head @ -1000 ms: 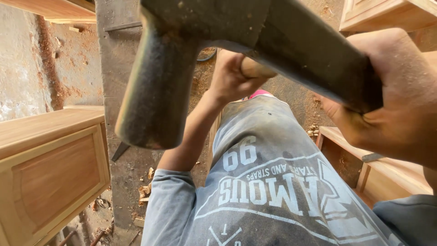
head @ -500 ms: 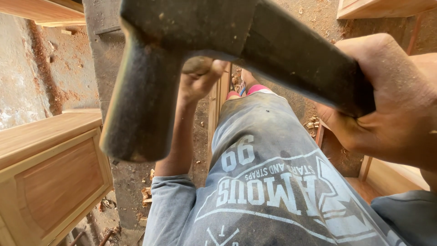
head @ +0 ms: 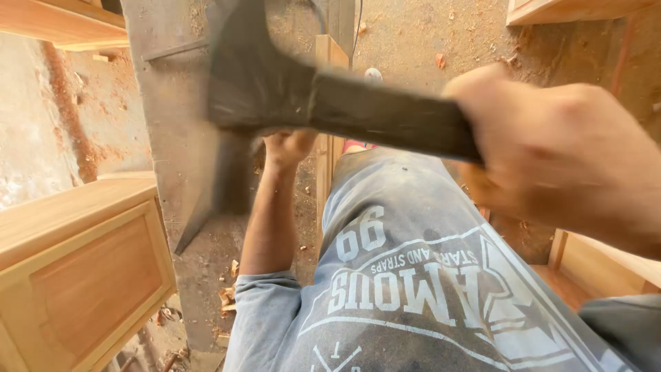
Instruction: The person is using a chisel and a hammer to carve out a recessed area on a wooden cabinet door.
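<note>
The claw hammer (head: 275, 103) juts left from the right hand (head: 551, 148) — fist clenched on its dark handle, blurred. The left hand (head: 289, 148) reaches down beside an upright wooden slat (head: 323, 172) — its grip hidden.

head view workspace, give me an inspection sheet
surface: dusty floor strewn with sawdust
job's things: dark hammer, motion-blurred; upright wooden strip
clutter: wood chips by the grey post
hands: right hand grips the hammer handle; left hand at the strip, grip partly hidden
cables: thin dark line near the top, cannot tell what
surroundings: panelled wooden cabinet door on the left, wooden frames on the right
</note>
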